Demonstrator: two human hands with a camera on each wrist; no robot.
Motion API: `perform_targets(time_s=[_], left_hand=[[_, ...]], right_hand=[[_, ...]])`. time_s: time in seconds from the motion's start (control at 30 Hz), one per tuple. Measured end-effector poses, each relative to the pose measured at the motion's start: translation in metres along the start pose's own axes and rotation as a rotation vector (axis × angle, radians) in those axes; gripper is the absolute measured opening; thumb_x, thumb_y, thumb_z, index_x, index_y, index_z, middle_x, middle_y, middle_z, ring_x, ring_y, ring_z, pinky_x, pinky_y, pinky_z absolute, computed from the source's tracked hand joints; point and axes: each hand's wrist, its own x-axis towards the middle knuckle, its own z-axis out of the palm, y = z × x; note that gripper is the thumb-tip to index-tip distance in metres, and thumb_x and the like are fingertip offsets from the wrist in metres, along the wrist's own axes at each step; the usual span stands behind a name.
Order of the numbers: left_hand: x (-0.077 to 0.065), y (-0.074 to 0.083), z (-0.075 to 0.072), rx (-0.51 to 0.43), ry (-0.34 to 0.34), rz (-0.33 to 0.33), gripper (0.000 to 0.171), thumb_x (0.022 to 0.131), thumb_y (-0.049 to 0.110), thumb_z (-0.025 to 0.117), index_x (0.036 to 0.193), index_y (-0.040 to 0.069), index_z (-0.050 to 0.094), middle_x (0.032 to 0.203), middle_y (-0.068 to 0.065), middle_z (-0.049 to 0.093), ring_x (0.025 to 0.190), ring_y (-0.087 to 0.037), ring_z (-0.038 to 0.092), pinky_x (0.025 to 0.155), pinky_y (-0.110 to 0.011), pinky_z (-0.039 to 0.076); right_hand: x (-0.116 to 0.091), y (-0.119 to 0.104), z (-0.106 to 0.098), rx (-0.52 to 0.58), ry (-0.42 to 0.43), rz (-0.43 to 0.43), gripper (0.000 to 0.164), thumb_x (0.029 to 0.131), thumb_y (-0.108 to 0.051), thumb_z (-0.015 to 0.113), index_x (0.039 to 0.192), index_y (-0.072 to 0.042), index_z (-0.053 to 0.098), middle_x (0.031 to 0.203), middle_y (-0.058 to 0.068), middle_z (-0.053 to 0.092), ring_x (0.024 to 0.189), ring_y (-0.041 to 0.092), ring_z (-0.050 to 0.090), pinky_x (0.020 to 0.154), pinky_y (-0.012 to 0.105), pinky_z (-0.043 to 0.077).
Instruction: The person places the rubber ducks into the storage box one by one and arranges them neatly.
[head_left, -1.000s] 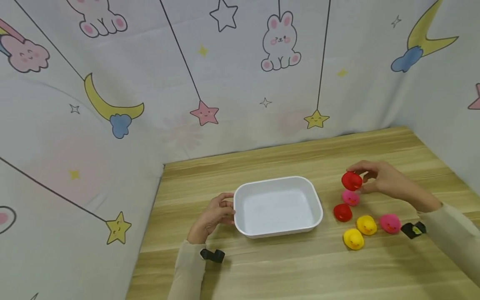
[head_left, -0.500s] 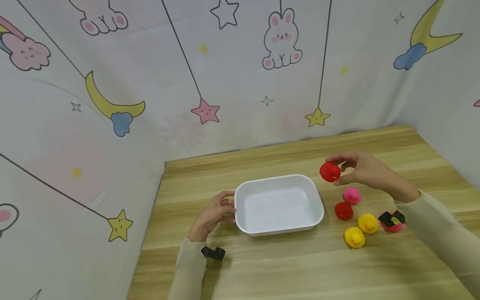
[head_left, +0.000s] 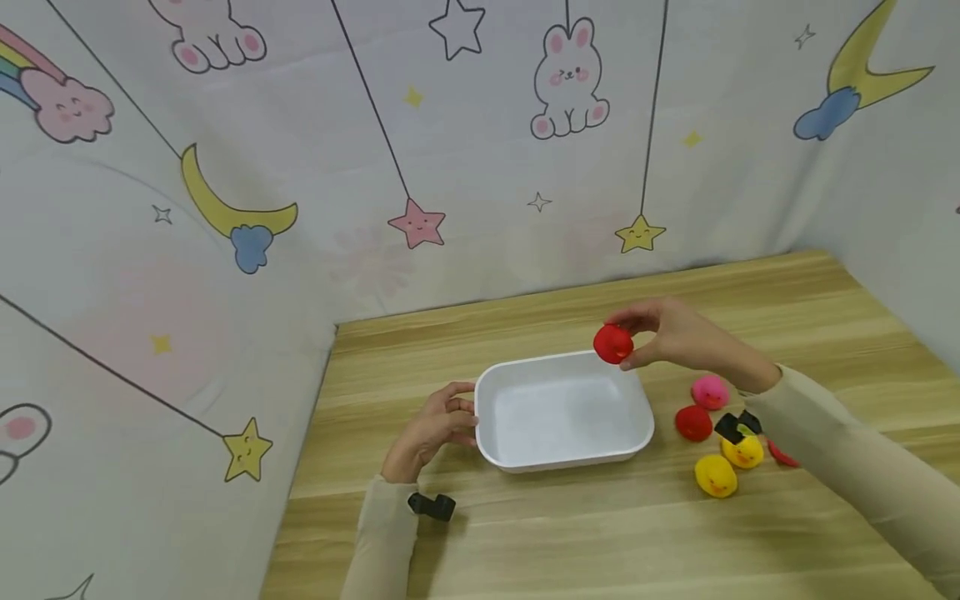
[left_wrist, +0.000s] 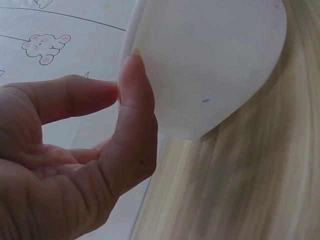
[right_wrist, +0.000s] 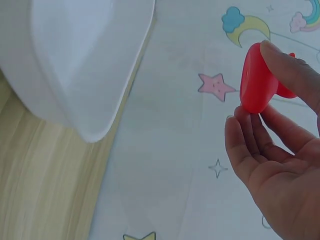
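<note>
My right hand (head_left: 671,333) pinches a red rubber duck (head_left: 613,343) between thumb and fingers, above the far right corner of the white tray (head_left: 564,457). The right wrist view shows this red duck (right_wrist: 257,80) from its underside, with the thumb over one edge and fingertips under the other. At the tray's left end, my left hand (head_left: 435,429) holds the rim. From the left wrist, one digit lies along the outer wall of the tray (left_wrist: 220,55) and another fingertip meets the rim edge. Inside the tray, only its white floor shows.
Right of the tray lie a pink duck (head_left: 710,392), a red duck (head_left: 693,423) and two yellow ducks (head_left: 716,476). Another duck (head_left: 782,454) is mostly hidden by the right sleeve. Printed white cloth (head_left: 480,167) borders the wooden table (head_left: 555,533) at the back and sides.
My right hand has carried the red duck leftward, from over the other ducks to the tray's far right corner. The left hand has stayed at the tray's left end.
</note>
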Motion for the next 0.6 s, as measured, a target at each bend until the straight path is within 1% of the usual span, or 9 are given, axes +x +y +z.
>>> perform_targets(time_s=[0.07, 0.17, 0.3, 0.37, 0.47, 0.6], left_hand=[[-0.001, 0.000, 0.000, -0.001, 0.000, -0.004, 0.061, 0.087, -0.009, 0.059, 0.145, -0.010, 0.036, 0.100, -0.015, 0.058, 0.074, -0.017, 0.064, 0.062, -0.029, 0.062], [-0.002, 0.000, -0.001, -0.002, 0.000, -0.006, 0.062, 0.087, -0.009, 0.059, 0.145, -0.010, 0.035, 0.100, -0.013, 0.058, 0.074, -0.016, 0.064, 0.062, -0.028, 0.061], [-0.003, 0.000, -0.001, -0.004, 0.008, -0.007, 0.061, 0.087, -0.010, 0.059, 0.144, -0.010, 0.036, 0.099, -0.013, 0.058, 0.074, -0.016, 0.064, 0.061, -0.028, 0.061], [-0.003, 0.000, -0.001, -0.005, 0.013, -0.008, 0.061, 0.087, -0.010, 0.059, 0.143, -0.010, 0.037, 0.099, -0.012, 0.058, 0.075, -0.017, 0.064, 0.061, -0.028, 0.062], [-0.002, 0.000, -0.001, -0.002, 0.014, -0.015, 0.061, 0.087, -0.010, 0.060, 0.143, -0.009, 0.037, 0.100, -0.013, 0.059, 0.078, -0.017, 0.064, 0.062, -0.029, 0.062], [-0.001, 0.001, -0.001, -0.004, 0.005, -0.021, 0.062, 0.087, -0.010, 0.059, 0.144, -0.010, 0.036, 0.102, -0.016, 0.059, 0.080, -0.019, 0.065, 0.064, -0.030, 0.063]], right_hand=[[0.006, -0.004, 0.005, 0.010, -0.018, -0.002, 0.053, 0.078, -0.007, 0.085, 0.127, -0.001, 0.066, 0.116, 0.008, 0.069, 0.106, 0.028, 0.064, 0.089, 0.043, 0.059], [0.019, -0.008, 0.015, 0.001, -0.053, -0.011, 0.054, 0.077, -0.006, 0.085, 0.127, 0.000, 0.066, 0.115, 0.008, 0.069, 0.105, 0.028, 0.065, 0.086, 0.041, 0.060], [0.036, -0.015, 0.029, 0.010, -0.113, -0.046, 0.054, 0.077, -0.003, 0.085, 0.127, 0.003, 0.065, 0.113, 0.009, 0.070, 0.103, 0.029, 0.066, 0.082, 0.037, 0.062], [0.043, -0.018, 0.036, 0.024, -0.137, -0.072, 0.053, 0.076, -0.001, 0.084, 0.125, 0.004, 0.065, 0.113, 0.010, 0.070, 0.102, 0.029, 0.066, 0.083, 0.038, 0.062], [0.052, -0.021, 0.046, 0.016, -0.157, -0.099, 0.049, 0.075, 0.000, 0.084, 0.121, 0.002, 0.067, 0.111, 0.008, 0.070, 0.100, 0.027, 0.066, 0.085, 0.040, 0.061], [0.062, -0.019, 0.061, 0.015, -0.181, -0.113, 0.046, 0.074, 0.001, 0.085, 0.118, 0.001, 0.069, 0.108, 0.007, 0.069, 0.098, 0.026, 0.066, 0.087, 0.043, 0.060]])
